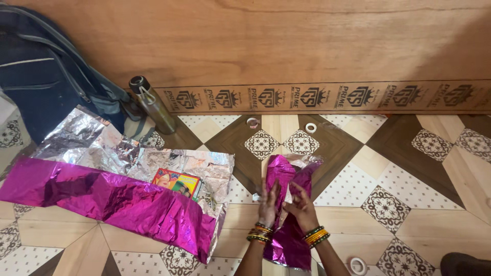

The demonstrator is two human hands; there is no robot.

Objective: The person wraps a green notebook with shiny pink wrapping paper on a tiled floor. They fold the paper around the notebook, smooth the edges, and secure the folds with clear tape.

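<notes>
A long parcel wrapped in shiny magenta foil [286,179] lies on the patterned floor in front of me, pointing away. My left hand [268,203] presses flat on its left side, fingers together. My right hand [299,204] rests on its right side, fingers curled over the foil fold. Both wrists wear several coloured bangles. The near end of the parcel runs down between my forearms.
A large crumpled sheet of foil, silver and magenta [117,197], is spread at left with a colourful printed box [177,182] on it. A dark backpack [43,71] and metal bottle [152,105] stand by the wooden wall. Tape rolls [311,128] [252,122] [358,266] lie on the floor.
</notes>
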